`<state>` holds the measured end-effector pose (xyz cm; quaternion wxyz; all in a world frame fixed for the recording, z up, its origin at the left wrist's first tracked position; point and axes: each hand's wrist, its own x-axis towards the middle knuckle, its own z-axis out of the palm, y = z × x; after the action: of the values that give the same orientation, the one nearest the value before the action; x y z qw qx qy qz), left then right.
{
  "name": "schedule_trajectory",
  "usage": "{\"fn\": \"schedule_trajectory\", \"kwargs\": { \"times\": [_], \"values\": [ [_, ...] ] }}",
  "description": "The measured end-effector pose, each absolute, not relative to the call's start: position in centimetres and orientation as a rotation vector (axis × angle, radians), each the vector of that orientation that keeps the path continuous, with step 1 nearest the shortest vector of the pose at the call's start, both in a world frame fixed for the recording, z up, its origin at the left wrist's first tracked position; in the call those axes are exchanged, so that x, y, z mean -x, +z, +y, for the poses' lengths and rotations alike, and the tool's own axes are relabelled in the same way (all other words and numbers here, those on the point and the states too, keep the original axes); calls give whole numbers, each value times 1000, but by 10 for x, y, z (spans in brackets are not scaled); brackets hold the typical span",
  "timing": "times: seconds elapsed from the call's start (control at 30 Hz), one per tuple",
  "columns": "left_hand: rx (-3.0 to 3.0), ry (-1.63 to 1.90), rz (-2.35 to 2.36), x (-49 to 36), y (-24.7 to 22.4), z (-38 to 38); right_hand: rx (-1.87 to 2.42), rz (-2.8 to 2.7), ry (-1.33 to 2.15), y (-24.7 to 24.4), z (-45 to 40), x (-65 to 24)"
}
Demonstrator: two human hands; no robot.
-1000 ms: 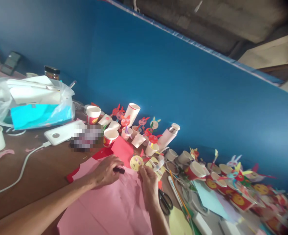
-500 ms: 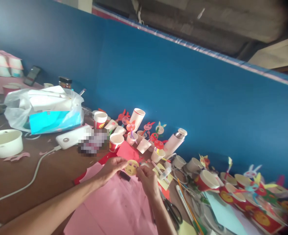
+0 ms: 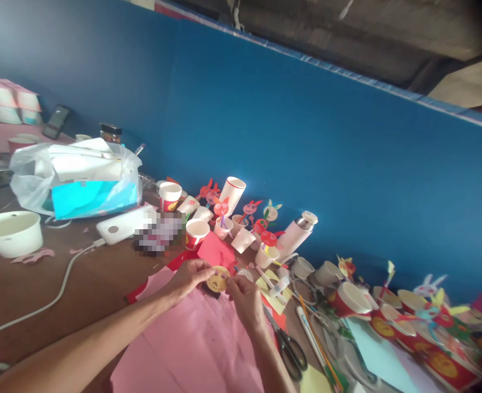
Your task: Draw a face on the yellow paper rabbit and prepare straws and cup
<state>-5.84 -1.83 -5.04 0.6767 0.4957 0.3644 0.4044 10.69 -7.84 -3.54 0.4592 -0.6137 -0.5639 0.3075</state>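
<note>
Yellow paper disc (image 3: 218, 279), a small round cut-out with a drawn face, is held between both hands just above the pink paper sheet (image 3: 191, 338), at the far edge of that sheet. The left hand (image 3: 189, 277) is closed on the left rim of the disc, with thumb and fingers (image 3: 206, 271) pinched on it. The right hand (image 3: 243, 297) is brought to the right rim, and its fingertips are pressed together there; whether something very small is pinched between them cannot be told.

The pink paper sheet is taken as the landmark. Behind it, a red paper sheet (image 3: 214, 250) is seen, and further behind stand paper cups (image 3: 195, 232) with little rabbit figures on sticks. To the right of it, black scissors (image 3: 292, 349) are laid on the worktop (image 3: 81, 284). To the left and behind, a white power bank (image 3: 120, 225) with its cable, a white bowl (image 3: 9, 233) and a plastic bag (image 3: 77, 177) with a tissue box are placed.

For this step to be done well, it is judged that the disc should be kept flat and steady by the left hand, gripped only at the rim so that the drawn face is not covered or creased. The fine work should be given to the right fingertips, with light pressure. Both wrists could be rested on the pink sheet, so that less shaking is passed to the thin paper.
</note>
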Motion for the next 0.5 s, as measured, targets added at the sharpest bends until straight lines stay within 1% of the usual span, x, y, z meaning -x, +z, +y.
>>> {"fn": "schedule_trajectory", "kwargs": {
  "times": [0.3, 0.5],
  "values": [
    [-1115, 913, 853, 59, -51, -17, 1451, -1364, 858, -38, -78, -109],
    [-1150, 958, 908, 60, -56, -14, 1440, -1298, 835, -43, -76, -107]
  ]
}}
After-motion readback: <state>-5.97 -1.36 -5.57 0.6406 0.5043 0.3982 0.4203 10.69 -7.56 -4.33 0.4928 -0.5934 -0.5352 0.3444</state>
